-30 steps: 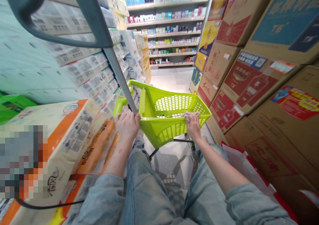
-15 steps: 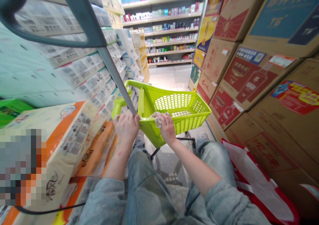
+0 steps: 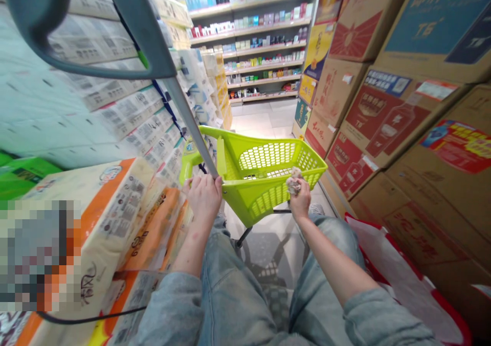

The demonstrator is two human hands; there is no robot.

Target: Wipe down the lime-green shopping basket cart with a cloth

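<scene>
A lime-green shopping cart basket [image 3: 268,185] stands in front of my knees in a shop aisle. Its grey handle pole [image 3: 184,111] rises up to the top left. My left hand [image 3: 204,198] is wrapped round the foot of that pole at the basket's near left corner. My right hand [image 3: 300,199] is closed on a crumpled pale cloth [image 3: 294,181], held against the basket's near rim towards its right corner. The inside of the basket looks empty as far as it shows.
Packs of tissue rolls [image 3: 111,198] are stacked on my left. Large cardboard boxes [image 3: 387,116] tower on my right, with a red and white bag [image 3: 402,279] at their foot. The tiled aisle [image 3: 264,121] runs ahead to shelves of small goods [image 3: 264,49].
My right hand with the cloth slid along the basket's near rim, from the right to the left corner, then back to the right. My left hand stayed on the pole.
</scene>
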